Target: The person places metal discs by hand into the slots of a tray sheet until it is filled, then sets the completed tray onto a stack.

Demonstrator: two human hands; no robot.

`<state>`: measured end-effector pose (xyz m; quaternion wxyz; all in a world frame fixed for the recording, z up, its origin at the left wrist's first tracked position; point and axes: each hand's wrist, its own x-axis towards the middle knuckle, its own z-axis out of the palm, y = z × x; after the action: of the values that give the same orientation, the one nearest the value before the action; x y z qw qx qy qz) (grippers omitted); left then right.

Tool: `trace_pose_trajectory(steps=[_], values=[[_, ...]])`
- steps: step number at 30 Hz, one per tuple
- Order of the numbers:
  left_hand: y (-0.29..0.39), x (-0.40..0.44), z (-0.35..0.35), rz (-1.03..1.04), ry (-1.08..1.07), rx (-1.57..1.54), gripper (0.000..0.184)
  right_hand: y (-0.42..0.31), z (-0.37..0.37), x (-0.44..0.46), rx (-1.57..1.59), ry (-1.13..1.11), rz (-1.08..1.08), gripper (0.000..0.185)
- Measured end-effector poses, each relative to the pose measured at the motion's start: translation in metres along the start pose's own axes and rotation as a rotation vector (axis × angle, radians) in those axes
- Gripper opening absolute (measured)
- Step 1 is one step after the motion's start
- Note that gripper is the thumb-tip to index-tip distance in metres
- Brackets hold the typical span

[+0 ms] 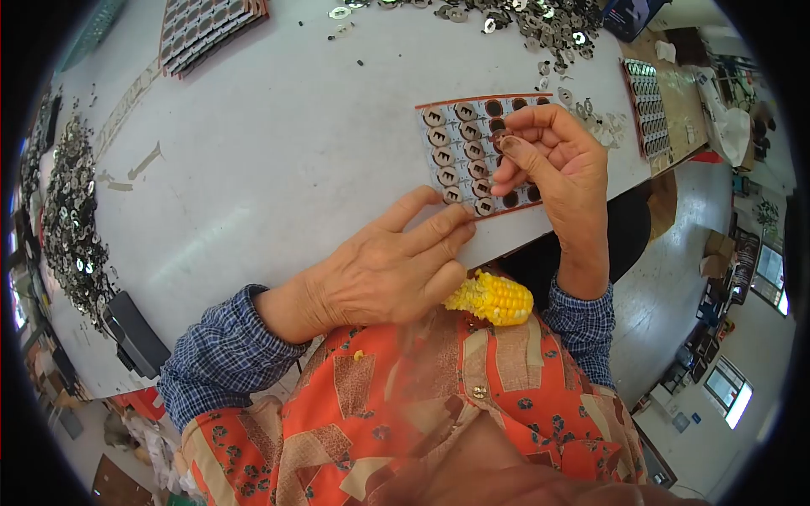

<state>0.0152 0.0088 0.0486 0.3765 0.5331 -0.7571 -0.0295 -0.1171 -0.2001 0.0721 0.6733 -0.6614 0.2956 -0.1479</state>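
Note:
A panel of small round circuit boards (462, 174) lies on the white table; metal clips sit on its two left columns, while the dark round spots to the right are bare. My left hand (380, 261) is open, its fingers stretched out and the fingertips on the panel's lower left edge. Above the panel, my right hand (553, 156) has thumb and forefinger pinched together; whatever is between them is too small or hidden to name. A partly eaten corn cob (499, 301) shows close to my chest, beside my left hand; what supports it is hidden.
Loose metal clips (548, 25) are heaped at the back, and a second heap (74, 211) spreads along the left. Stacked panels (211, 29) lie at the back left. Another panel (645, 105) is at the right edge. A dark box-like object (135, 333) stands at the near left.

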Motion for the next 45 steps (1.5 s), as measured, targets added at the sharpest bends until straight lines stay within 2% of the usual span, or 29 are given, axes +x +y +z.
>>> trace_pose_trajectory(steps=[6,10,11,15,21,24,27,30,33,42,45], values=[[-0.010,0.000,-0.007,-0.121,0.112,0.228,0.030,0.006,-0.004,-0.011,0.045,0.058,0.026,0.018],[-0.001,0.001,-0.001,-0.044,0.045,0.079,0.029,0.007,-0.002,-0.021,0.019,0.057,-0.034,0.016],[0.002,0.002,-0.002,-0.012,-0.026,0.051,0.026,0.006,-0.005,-0.023,-0.024,0.037,-0.049,0.016],[0.010,0.008,0.011,0.025,-0.026,-0.020,0.023,0.011,-0.005,-0.026,-0.066,0.083,-0.074,0.014],[0.009,0.005,0.017,0.035,-0.058,0.066,0.020,0.012,0.019,-0.029,0.167,0.186,-0.052,0.011],[0.013,0.004,0.016,0.022,-0.080,0.080,0.020,0.006,0.007,-0.032,-0.069,0.079,-0.130,0.011],[0.016,0.003,0.014,-0.013,-0.100,0.082,0.020,0.003,0.005,-0.035,-0.170,-0.033,-0.088,0.012],[0.017,0.003,0.012,-0.037,-0.115,0.080,0.019,0.011,0.003,-0.029,-0.330,-0.071,-0.180,0.016],[0.016,0.003,0.013,-0.030,-0.112,0.072,0.019,0.012,0.005,-0.025,-0.407,-0.061,-0.228,0.019],[0.018,0.004,0.022,-0.057,-0.097,0.042,0.018,0.006,-0.003,-0.010,-0.574,-0.250,-0.454,0.020],[0.017,0.003,0.022,-0.064,-0.089,0.051,0.018,-0.004,0.007,-0.014,-0.558,-0.184,-0.294,0.018]])
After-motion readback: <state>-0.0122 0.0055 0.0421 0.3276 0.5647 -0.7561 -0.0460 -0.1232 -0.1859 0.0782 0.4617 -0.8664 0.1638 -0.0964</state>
